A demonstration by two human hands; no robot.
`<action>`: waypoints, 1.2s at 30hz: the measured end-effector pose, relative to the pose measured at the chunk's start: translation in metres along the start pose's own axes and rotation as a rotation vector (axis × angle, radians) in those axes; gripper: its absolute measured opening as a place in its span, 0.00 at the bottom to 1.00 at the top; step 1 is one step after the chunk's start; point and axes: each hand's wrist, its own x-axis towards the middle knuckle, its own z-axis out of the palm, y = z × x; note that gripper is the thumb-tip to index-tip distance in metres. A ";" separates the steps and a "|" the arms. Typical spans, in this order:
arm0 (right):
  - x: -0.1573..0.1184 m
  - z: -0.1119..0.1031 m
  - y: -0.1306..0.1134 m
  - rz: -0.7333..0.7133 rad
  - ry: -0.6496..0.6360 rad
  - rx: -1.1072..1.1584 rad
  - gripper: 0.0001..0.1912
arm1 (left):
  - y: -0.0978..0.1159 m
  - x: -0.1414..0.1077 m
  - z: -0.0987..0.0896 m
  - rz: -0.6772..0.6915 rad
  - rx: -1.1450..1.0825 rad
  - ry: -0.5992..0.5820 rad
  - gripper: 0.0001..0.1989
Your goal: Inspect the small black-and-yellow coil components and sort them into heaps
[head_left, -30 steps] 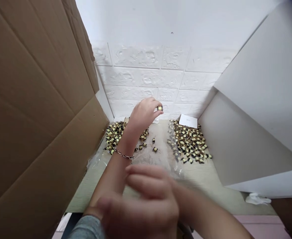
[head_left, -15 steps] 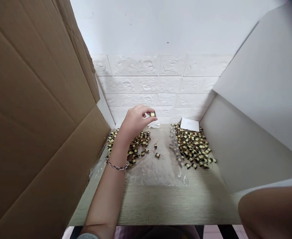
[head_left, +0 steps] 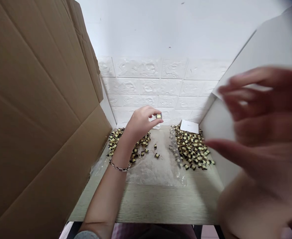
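Observation:
Between thumb and fingertips, my left hand (head_left: pixel 142 122) pinches a small transformer (head_left: pixel 159 116) with a yellow-wrapped middle and dark ends, raised above the table. My right hand (head_left: pixel 265 126) is large and blurred at the right, close to the camera, its thumb spread well apart from the fingers and nothing visible between them. Below my left hand and forearm lies a heap of similar transformers (head_left: pixel 143 141), partly covered by the arm. Two loose transformers, one of them the nearer transformer (head_left: pixel 157 155), lie on a clear plastic bag (head_left: pixel 156 174).
A larger pile of transformers (head_left: pixel 192 149) sits at the right, with a white card (head_left: pixel 189 126) on its back edge. Brown cardboard (head_left: pixel 38 126) walls the left side and a white panel (head_left: pixel 218 122) the right. A white brick-patterned wall (head_left: pixel 147 86) closes the back of the table (head_left: pixel 161 205).
My right hand has come up into view from the lower right, where only part of the arm showed. My left hand has shifted slightly right, still pinching the transformer.

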 end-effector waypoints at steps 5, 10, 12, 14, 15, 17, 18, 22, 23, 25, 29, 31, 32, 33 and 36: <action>0.008 0.017 0.054 0.097 -0.085 -0.129 0.44 | 0.008 0.000 -0.007 0.008 -0.006 -0.003 0.08; 0.009 0.024 0.086 0.165 -0.123 -0.166 0.41 | 0.014 -0.001 -0.009 0.010 0.025 0.004 0.08; 0.009 0.025 0.092 0.179 -0.145 -0.140 0.37 | 0.015 -0.001 -0.007 0.032 0.038 0.002 0.08; 0.011 0.026 0.097 0.187 -0.161 -0.101 0.26 | 0.015 -0.001 -0.006 0.059 0.046 0.001 0.08; 0.011 0.026 0.099 0.184 -0.165 -0.080 0.20 | 0.015 -0.001 -0.005 0.071 0.045 0.002 0.08; 0.013 0.028 0.103 0.174 -0.172 -0.038 0.13 | 0.015 -0.001 -0.004 0.094 0.034 0.003 0.08; 0.013 0.029 0.105 0.173 -0.176 -0.018 0.12 | 0.015 -0.001 -0.004 0.104 0.028 0.005 0.08; 0.013 0.033 0.107 0.194 -0.178 0.033 0.11 | 0.017 -0.001 -0.003 0.132 0.018 0.013 0.09; 0.012 0.034 0.108 0.195 -0.169 0.040 0.12 | 0.017 -0.001 -0.002 0.134 0.015 0.018 0.09; 0.012 0.035 0.108 0.197 -0.154 0.055 0.12 | 0.017 -0.001 -0.001 0.137 0.009 0.023 0.09; 0.011 0.036 0.111 0.209 -0.197 0.118 0.13 | 0.017 -0.001 -0.001 0.147 -0.011 0.002 0.10; 0.010 0.037 0.113 0.239 -0.221 0.176 0.14 | 0.018 -0.001 -0.001 0.144 -0.029 -0.007 0.10; 0.010 0.037 0.115 0.267 -0.225 0.214 0.14 | 0.018 -0.001 -0.002 0.139 -0.038 -0.013 0.10; 0.009 0.038 0.116 0.304 -0.228 0.255 0.15 | 0.018 -0.001 -0.002 0.132 -0.046 -0.020 0.10; 0.008 0.043 0.121 0.423 -0.223 0.361 0.16 | 0.019 -0.001 -0.005 0.090 -0.069 -0.068 0.09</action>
